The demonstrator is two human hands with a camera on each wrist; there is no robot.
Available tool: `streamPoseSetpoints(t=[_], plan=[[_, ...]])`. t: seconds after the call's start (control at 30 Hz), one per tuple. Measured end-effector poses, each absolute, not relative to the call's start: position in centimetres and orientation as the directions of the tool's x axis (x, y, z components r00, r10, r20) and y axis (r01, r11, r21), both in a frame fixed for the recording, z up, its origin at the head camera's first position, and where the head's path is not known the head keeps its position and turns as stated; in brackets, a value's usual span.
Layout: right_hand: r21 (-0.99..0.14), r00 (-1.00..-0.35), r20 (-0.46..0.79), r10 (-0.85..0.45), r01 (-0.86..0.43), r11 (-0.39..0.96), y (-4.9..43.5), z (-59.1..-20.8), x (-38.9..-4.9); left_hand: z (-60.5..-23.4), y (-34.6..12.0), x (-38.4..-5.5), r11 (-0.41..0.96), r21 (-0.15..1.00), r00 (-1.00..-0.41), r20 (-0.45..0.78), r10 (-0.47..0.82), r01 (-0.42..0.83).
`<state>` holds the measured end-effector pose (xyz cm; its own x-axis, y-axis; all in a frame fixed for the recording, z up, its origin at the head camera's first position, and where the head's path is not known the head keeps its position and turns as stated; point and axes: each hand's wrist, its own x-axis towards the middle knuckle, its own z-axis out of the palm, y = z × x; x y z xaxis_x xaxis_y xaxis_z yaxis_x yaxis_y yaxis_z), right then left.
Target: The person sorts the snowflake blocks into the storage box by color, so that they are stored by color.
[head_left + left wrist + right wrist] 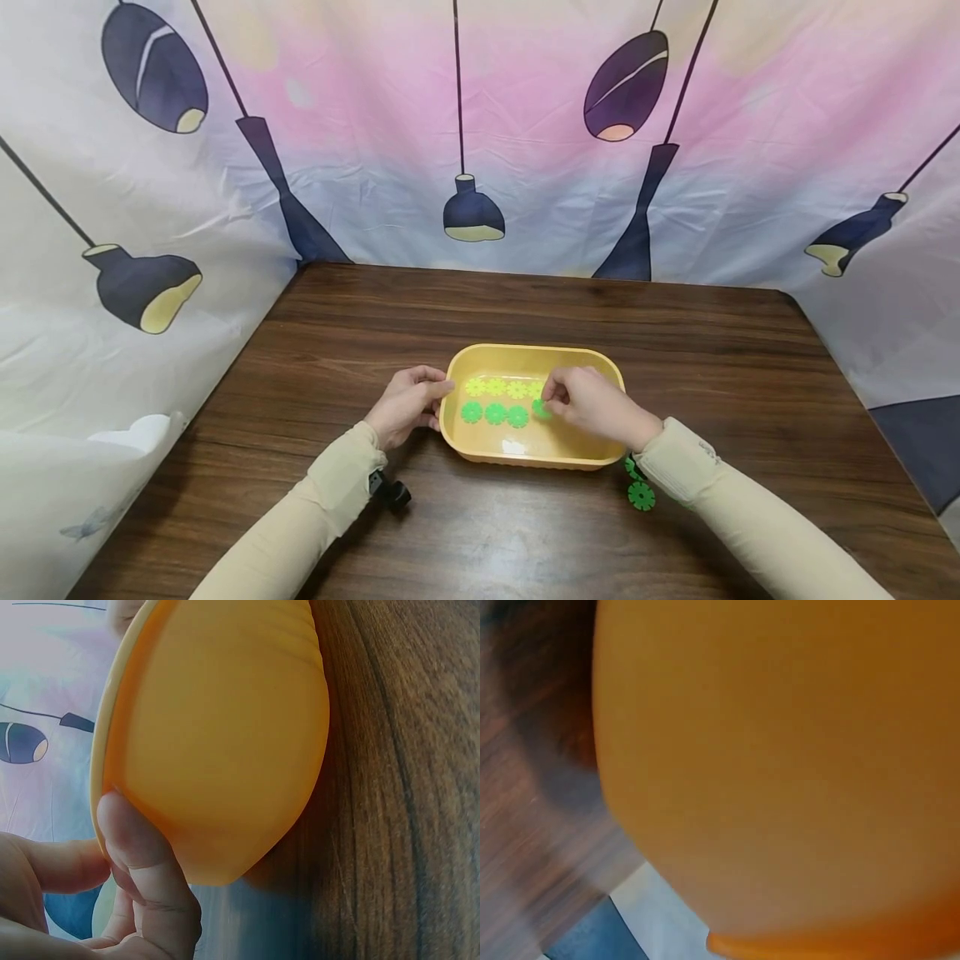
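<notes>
A yellow plastic tub (480, 450) stands on the table, holding a row of yellow notched discs (496, 387) and, nearer the person, a row of green notched discs (495, 414). The left hand (408, 403) pinches the tub's left rim, thumb on top and fingers against the outer wall, as the left wrist view also shows. Inside the tub, at the end of the green row, the right hand (592, 404) pinches a green notched disc (541, 409) at its right edge. In the right wrist view the tub's wall (780, 765) hides this hand.
More green notched discs (641, 496) lie on the dark wooden table (510, 533) by the right sleeve, partly covered by it. A black device (392, 492) sits at the left wrist. A cloth printed with lamps (375, 150) hangs behind the table.
</notes>
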<state>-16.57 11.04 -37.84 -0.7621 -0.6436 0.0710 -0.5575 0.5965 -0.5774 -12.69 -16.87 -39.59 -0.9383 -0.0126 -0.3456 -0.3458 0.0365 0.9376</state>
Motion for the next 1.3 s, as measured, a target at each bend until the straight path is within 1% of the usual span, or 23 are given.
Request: streamPoseSetpoints(t=[0.2, 0.37, 0.73, 1.3], plan=[[-0.558, -0.778, 0.008, -0.628, -0.525, 0.643, 10.6, -38.3, -16.5, -39.6, -16.9, -12.7, 0.037, 0.937, -0.938, -0.346, -0.01, -0.346], [-0.52, -0.783, 0.003, -0.621, -0.532, 0.669, 10.4, -38.5, -16.6, -39.6, -16.9, -12.7, 0.041, 0.937, -0.938, -0.345, -0.014, -0.346], [-0.466, -0.814, -0.033, -0.58, -0.501, 0.73, 9.9, -38.7, -16.7, -39.6, -16.9, -12.7, 0.047, 0.936, -0.937, -0.349, -0.011, -0.349], [-0.464, -0.823, -0.042, -0.567, -0.486, 0.74, 9.9, -38.8, -16.6, -39.5, -16.9, -12.6, 0.043, 0.936, -0.937, -0.348, -0.011, -0.349]])
